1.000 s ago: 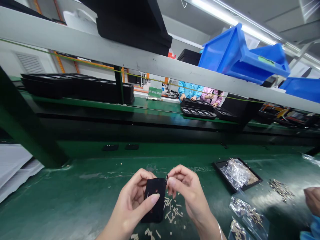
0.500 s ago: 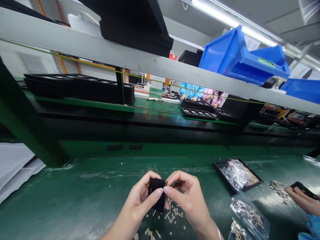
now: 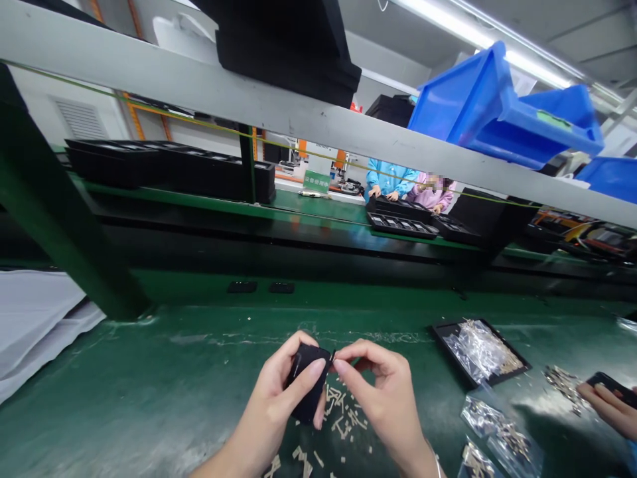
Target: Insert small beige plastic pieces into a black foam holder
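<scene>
Matte black flat part (image 3: 307, 388) gripped by left hand (image 3: 279, 411); right hand (image 3: 383, 398) pinches its top edge.

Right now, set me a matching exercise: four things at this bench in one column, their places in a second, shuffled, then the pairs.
Things:
1. black part
2. small pale strips
3. blue bins
4. black tray

Places:
A. up on the grey shelf rail
B. scattered on the green mat below the hands
C. held in the left hand, right hand pinching at its top edge
D. on the mat to the right, holding a clear bag

Pairs: 1-C, 2-B, 3-A, 4-D
</scene>
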Motion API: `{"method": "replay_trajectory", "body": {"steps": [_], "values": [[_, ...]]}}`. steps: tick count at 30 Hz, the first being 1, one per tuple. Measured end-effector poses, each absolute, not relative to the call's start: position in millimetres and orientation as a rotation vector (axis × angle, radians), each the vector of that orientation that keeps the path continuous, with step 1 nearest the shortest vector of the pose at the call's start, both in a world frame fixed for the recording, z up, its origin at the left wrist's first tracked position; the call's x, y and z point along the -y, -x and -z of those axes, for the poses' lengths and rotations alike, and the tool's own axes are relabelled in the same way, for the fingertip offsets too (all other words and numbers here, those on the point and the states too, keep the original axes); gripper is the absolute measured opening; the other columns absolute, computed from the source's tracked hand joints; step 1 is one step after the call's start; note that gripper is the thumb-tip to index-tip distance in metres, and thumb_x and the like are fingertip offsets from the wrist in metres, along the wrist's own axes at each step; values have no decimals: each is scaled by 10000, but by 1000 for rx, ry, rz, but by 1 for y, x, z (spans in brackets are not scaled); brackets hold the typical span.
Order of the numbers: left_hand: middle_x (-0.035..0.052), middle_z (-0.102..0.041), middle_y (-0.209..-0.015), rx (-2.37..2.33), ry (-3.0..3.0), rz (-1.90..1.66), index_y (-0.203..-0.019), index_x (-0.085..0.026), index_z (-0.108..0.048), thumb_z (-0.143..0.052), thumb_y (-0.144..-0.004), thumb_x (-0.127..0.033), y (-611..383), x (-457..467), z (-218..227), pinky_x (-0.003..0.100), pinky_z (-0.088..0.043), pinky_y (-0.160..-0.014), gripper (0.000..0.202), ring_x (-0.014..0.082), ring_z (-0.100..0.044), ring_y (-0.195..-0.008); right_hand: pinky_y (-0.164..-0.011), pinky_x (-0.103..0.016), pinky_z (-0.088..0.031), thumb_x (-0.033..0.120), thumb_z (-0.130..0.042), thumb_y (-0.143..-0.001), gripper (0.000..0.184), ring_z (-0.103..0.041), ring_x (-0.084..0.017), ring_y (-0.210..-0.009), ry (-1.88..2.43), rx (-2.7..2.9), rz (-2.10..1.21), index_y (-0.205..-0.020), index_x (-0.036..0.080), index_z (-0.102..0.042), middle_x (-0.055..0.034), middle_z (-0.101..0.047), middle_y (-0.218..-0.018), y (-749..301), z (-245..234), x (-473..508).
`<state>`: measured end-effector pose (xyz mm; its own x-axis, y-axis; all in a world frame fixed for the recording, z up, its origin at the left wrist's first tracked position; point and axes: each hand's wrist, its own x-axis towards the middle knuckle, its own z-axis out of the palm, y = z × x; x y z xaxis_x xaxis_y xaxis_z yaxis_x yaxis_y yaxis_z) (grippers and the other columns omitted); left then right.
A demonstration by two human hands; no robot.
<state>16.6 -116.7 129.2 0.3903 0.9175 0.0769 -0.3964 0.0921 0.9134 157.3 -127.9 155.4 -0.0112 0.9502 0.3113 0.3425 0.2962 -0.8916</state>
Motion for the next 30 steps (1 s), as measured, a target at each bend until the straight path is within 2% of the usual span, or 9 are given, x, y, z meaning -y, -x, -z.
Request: {"method": "replay_trajectory", "body": {"steps": [11, 30], "values": [[-77, -451, -470, -677, -1110, -1087, -778, -184, -388, -508, -843, -308, -18, 115, -130, 194, -307, -481, 184, 67, -426, -398, -566, -249, -457, 200, -589, -769, 97, -587, -156, -622, 1250, 1594, -686, -701, 173, -653, -29, -648, -667, -156, -155, 129], [-73, -454, -496, -692, -1121, -1070, -766, -181, -395, -534, -821, -328, -18, 112, -129, 181, -324, -444, 209, 64, -434, -386, -547, -246, -453, 182, -593, -765, 82, -566, -144, -589, 1250, 1652, -571, -710, 191, -652, -18, -633, -658, -156, -154, 131]]}}
